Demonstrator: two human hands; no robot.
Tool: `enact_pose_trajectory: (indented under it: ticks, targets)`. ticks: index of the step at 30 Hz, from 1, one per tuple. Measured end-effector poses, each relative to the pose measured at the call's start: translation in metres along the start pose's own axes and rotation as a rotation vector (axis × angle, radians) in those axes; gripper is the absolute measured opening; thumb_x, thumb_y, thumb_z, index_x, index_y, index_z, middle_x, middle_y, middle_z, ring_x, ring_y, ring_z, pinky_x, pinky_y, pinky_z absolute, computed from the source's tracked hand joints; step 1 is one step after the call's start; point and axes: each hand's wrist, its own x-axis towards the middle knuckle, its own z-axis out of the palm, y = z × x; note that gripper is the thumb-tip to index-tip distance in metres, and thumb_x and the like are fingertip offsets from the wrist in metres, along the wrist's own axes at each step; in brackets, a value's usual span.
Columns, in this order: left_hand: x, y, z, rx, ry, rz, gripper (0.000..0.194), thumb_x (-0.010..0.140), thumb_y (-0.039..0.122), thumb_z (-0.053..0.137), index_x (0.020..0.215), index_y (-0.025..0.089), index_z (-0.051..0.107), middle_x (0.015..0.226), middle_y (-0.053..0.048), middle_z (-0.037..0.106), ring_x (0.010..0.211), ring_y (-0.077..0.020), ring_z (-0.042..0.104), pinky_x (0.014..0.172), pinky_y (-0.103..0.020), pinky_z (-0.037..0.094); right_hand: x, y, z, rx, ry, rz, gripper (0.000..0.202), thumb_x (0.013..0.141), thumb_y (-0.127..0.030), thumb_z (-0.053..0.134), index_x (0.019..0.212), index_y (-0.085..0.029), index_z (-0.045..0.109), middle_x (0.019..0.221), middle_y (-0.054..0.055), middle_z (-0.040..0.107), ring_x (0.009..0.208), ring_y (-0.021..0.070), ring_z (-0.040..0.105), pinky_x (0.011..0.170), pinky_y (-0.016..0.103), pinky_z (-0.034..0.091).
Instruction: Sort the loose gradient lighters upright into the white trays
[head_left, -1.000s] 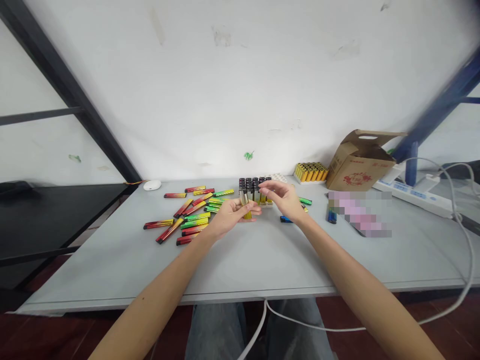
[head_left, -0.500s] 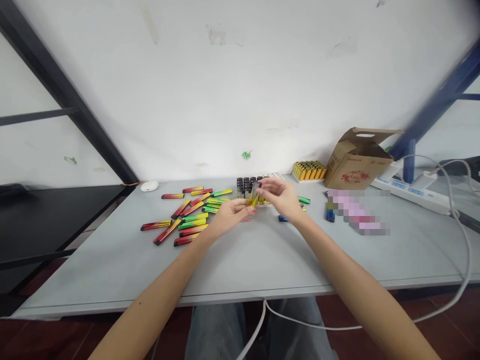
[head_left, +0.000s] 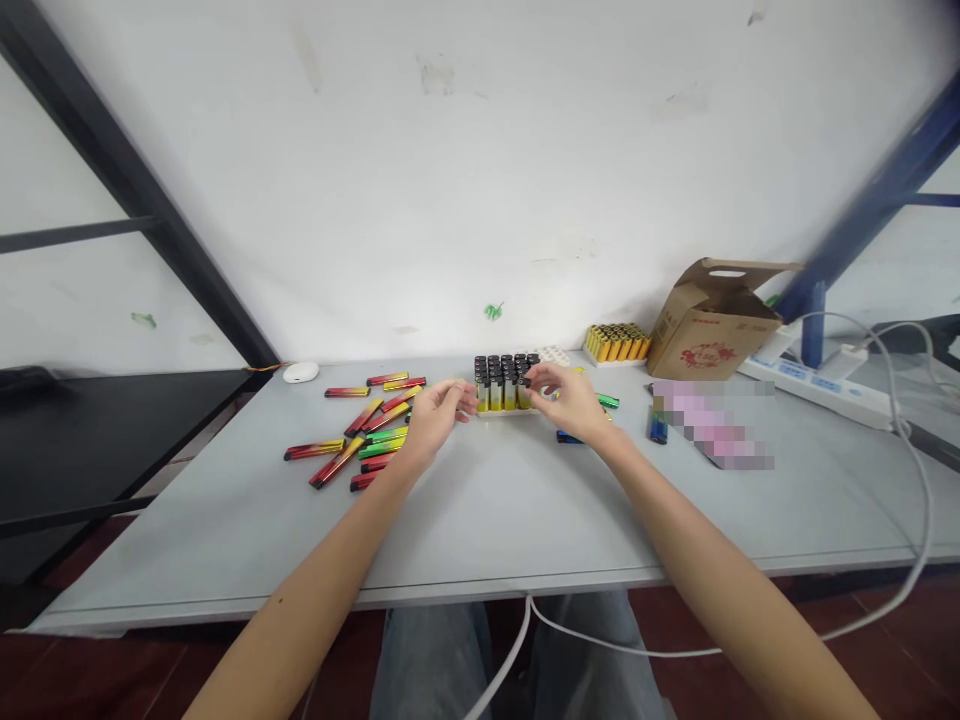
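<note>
My right hand (head_left: 571,402) pinches the black top of a lighter (head_left: 523,394) at the front right of a white tray (head_left: 510,414). That lighter stands upright among rows of others with black tops and clear yellow bodies (head_left: 496,393). My left hand (head_left: 441,412) is at the tray's front left corner, fingers loosely bent and slightly apart, with nothing visible in them. Beside and behind it lie loose shiny lighters, some red and yellow (head_left: 315,450), some green and yellow (head_left: 384,442). My left hand and forearm hide part of this group.
Behind my right hand is a white holder with holes (head_left: 553,355). Further right stand a tray of yellow-orange lighters (head_left: 618,343), an open cardboard box (head_left: 709,335), a blue lighter (head_left: 658,428) and a power strip (head_left: 825,385). A white case (head_left: 301,372) lies at the back left.
Both hands held a yellow lighter in front of the tray. Now my right hand has it down at the tray's front row, and my left hand has let go and moved left.
</note>
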Motion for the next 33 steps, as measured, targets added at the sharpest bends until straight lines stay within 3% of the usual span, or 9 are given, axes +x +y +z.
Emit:
enact_pose_trajectory:
  ticks: [10, 17, 27, 33]
  targets:
    - [-0.002, 0.001, 0.001, 0.012, -0.01, 0.048, 0.023, 0.082, 0.035, 0.059, 0.076, 0.014, 0.068, 0.063, -0.002, 0.063, 0.054, -0.0115, 0.056, 0.055, -0.025, 0.044, 0.001, 0.003, -0.003, -0.011, 0.003, 0.008, 0.017, 0.08, -0.026, 0.06, 0.097, -0.023, 0.062, 0.084, 0.003, 0.072, 0.072, 0.0184, 0.065, 0.07, 0.034, 0.051]
    - [-0.001, -0.001, -0.001, 0.064, -0.015, 0.072, 0.024, 0.082, 0.035, 0.057, 0.077, 0.015, 0.068, 0.063, -0.001, 0.062, 0.054, -0.0112, 0.056, 0.056, -0.025, 0.045, 0.0, 0.006, -0.007, -0.257, 0.101, -0.217, 0.015, 0.083, -0.027, 0.061, 0.097, -0.024, 0.066, 0.114, 0.007, 0.065, 0.111, 0.0269, 0.058, 0.096, 0.044, 0.046]
    - [0.001, -0.003, -0.001, 0.067, -0.018, 0.067, 0.029, 0.08, 0.043, 0.059, 0.077, 0.015, 0.067, 0.063, -0.001, 0.062, 0.055, -0.0112, 0.056, 0.058, -0.026, 0.046, 0.004, 0.018, -0.023, -0.292, 0.026, -0.23, 0.011, 0.086, -0.031, 0.06, 0.092, -0.024, 0.065, 0.122, 0.009, 0.059, 0.119, 0.028, 0.053, 0.102, 0.047, 0.04]
    - [0.001, -0.004, -0.001, 0.059, -0.021, 0.071, 0.029, 0.079, 0.042, 0.06, 0.078, 0.015, 0.068, 0.063, -0.002, 0.062, 0.056, -0.0113, 0.057, 0.058, -0.025, 0.046, 0.005, 0.02, -0.023, -0.326, 0.016, -0.261, 0.016, 0.087, -0.032, 0.059, 0.097, -0.024, 0.068, 0.124, 0.009, 0.059, 0.116, 0.0281, 0.054, 0.1, 0.047, 0.042]
